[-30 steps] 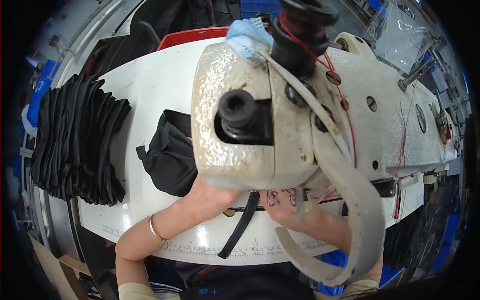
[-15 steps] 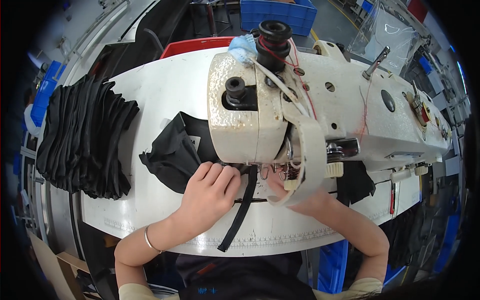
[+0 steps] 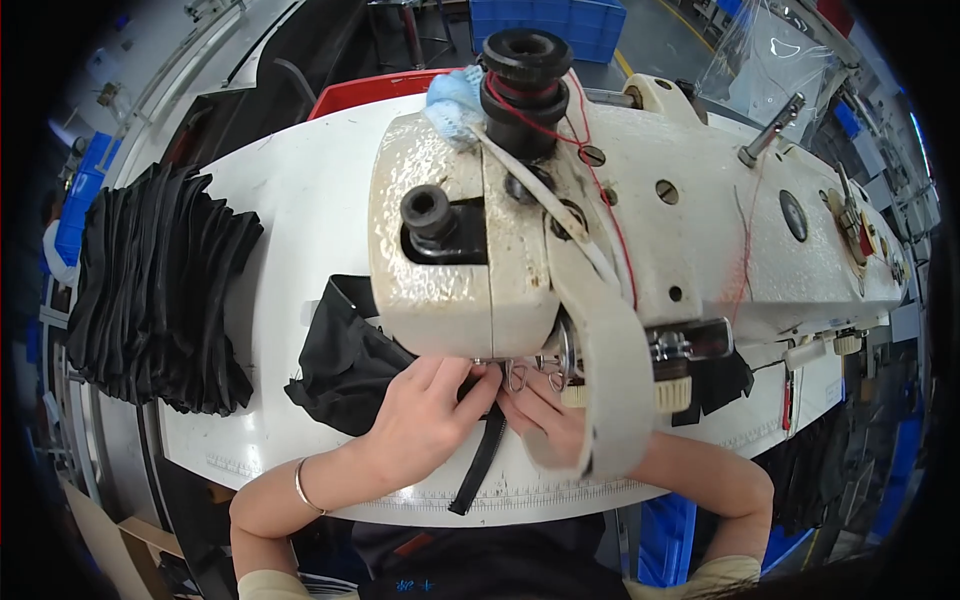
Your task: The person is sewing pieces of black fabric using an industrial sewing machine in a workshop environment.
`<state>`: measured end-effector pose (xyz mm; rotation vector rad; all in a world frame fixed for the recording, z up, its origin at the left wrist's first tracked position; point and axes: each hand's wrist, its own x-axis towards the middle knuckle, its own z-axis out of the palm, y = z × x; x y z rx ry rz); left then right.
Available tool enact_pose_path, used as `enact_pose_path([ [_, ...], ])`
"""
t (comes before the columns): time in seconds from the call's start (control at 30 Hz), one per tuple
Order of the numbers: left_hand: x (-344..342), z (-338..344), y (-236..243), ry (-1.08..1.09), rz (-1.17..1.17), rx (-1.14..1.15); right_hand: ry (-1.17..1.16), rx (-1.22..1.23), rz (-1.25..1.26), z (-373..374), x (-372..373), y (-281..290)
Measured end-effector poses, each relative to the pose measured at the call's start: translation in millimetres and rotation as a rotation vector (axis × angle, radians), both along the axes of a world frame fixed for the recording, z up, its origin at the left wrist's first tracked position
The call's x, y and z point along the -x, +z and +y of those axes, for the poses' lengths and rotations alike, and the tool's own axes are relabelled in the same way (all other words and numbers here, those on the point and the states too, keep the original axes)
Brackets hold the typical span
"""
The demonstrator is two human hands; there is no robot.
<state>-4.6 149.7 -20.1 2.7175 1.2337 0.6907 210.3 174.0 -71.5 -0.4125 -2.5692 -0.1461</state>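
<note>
A cream sewing machine (image 3: pixel 440 320) stands over the work, its needle area partly hidden by the head and a pale curved guard (image 3: pixel 620 390). Under the head, at left, lies a crumpled black fabric piece (image 3: pixel 340 375). From between my hands a narrow black strip (image 3: pixel 482 465) hangs toward the table's front edge. My left hand (image 3: pixel 420 408) is closed, thumb and fingers pinching the strip beside the presser foot. Opposite it, my right hand (image 3: pixel 550 420) has its fingers drawn together at the strip, close to the metal foot; the guard covers part of this hand.
A thick stack of black fabric pieces (image 3: pixel 160 290) rests on the white table (image 3: pixel 285 200) at left. More black fabric (image 3: pixel 710 385) lies right of the guard, near a red-handled tool (image 3: pixel 788 400). Behind the table are a red bin (image 3: pixel 370 92) and a blue crate (image 3: pixel 550 28).
My right hand has moved left to meet my left hand at the strip, and my left fingers have shifted slightly nearer me. The machine looks larger and lower as the view shifts.
</note>
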Motion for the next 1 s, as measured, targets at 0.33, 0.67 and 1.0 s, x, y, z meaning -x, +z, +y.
enact_pose_path([
  [0.33,8,-13,-15,-0.064,0.121,-0.191,0.064,0.152,-0.074,-9,-8,12],
  [0.67,6,-18,-33,-0.089,0.026,-0.106,0.004,-0.051,-0.057,-5,-1,13],
  [1.0,18,25,-19,-0.070,-0.025,0.103,-0.114,0.246,-0.272,2,-10,0],
])
